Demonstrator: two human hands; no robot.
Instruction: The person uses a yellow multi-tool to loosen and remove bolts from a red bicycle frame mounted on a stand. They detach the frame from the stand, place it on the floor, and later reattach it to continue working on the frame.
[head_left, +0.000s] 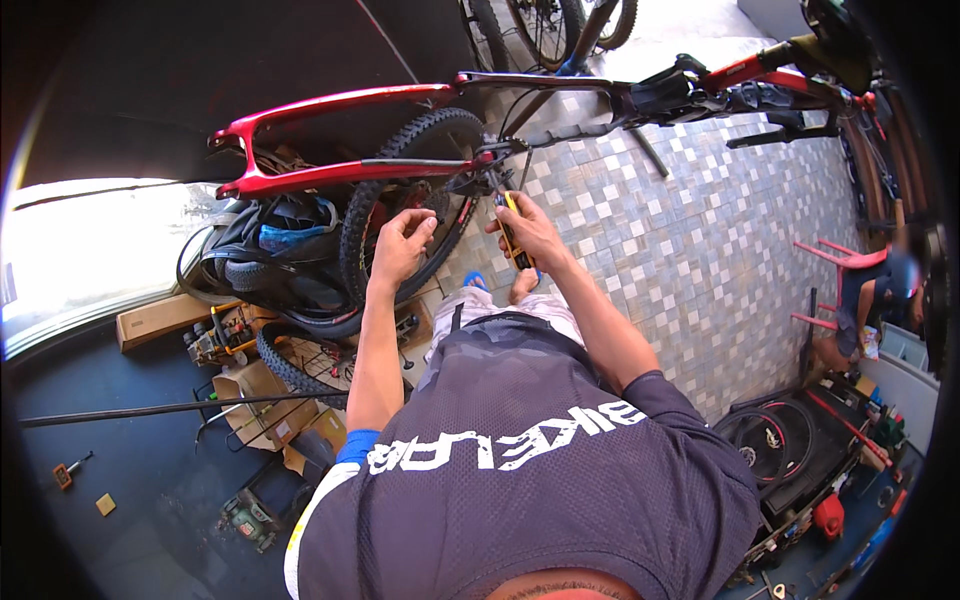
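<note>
My right hand [532,232] is wrapped round a long, slim yellow-and-black hand tool [520,259], whose exact kind I cannot make out. The tool's upper end points at the pivot and crank area of a red and black mountain bike frame [310,177]. My left hand [402,244] is raised beside the knobby tyre [357,222], fingertips pinched together. Whatever is between those fingertips, if anything, is too small to see. Both hands are below the frame's lower red stay, apart from each other.
Bags [285,235] and cardboard boxes [262,400] crowd the left. More bike wheels [548,30] stand at the far side. On the right, a person [868,290] is by a pink chair [840,254]. A black bench [800,440] holds a wheel and tools. Checkered tiles [640,260] cover the floor.
</note>
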